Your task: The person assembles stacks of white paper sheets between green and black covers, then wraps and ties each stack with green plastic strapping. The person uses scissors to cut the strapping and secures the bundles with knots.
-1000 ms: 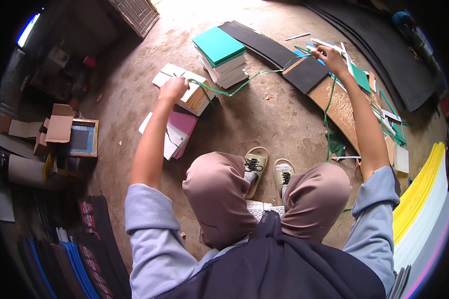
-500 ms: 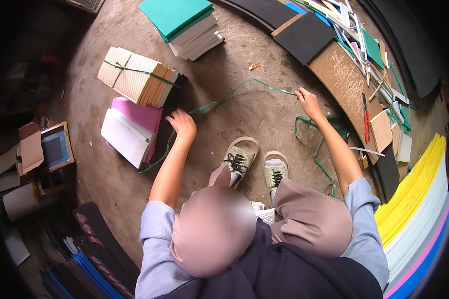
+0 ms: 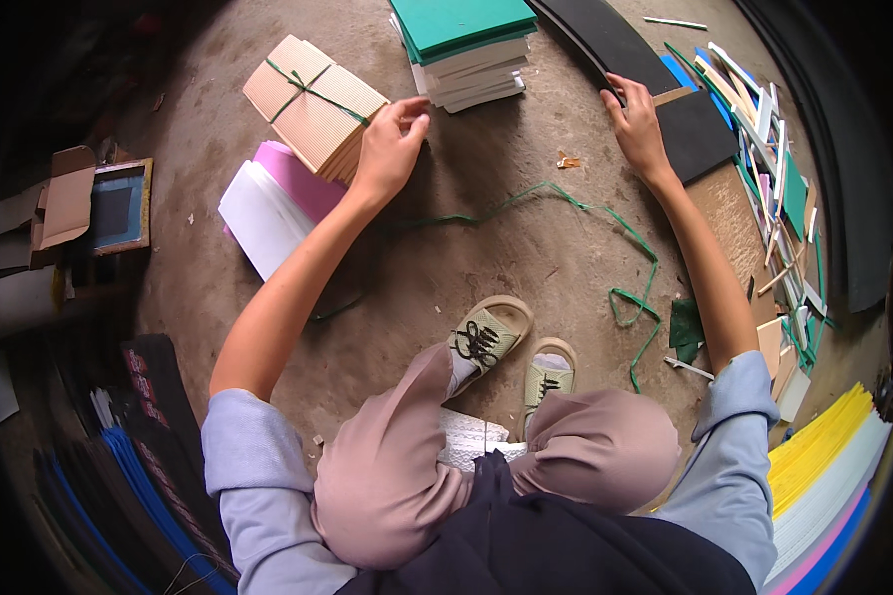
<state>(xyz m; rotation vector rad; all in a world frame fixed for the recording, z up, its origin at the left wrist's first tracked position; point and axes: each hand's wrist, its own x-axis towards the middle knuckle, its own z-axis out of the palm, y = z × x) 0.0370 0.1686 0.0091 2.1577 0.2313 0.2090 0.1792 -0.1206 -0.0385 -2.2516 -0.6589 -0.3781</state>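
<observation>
My left hand (image 3: 395, 149) is off the floor with loosely bent fingers apart and nothing visible in them. It hovers beside a tied bundle of beige ribbed sheets (image 3: 322, 94) and just short of a stack of white sheets with green ones (image 3: 466, 30) on top. A green strap is knotted crosswise round the beige bundle. My right hand (image 3: 637, 124), also open, reaches over the edge of dark flat boards (image 3: 685, 139); contact cannot be made out. Between my arms a loose green strap (image 3: 549, 186) lies in bends on the floor.
White sheets (image 3: 260, 213) and pink sheets (image 3: 303, 183) lie below the beige bundle. Offcut strips (image 3: 779, 208) are heaped at right beside a brown board (image 3: 726, 213). Yellow sheets (image 3: 814, 451) stand at lower right, cardboard (image 3: 66, 198) at left. My shoes (image 3: 491, 332) are in the middle.
My right hand has let go of the green strap, which now lies on the floor. Both hands have moved forward, the left toward the green-topped stack. The view has shifted left.
</observation>
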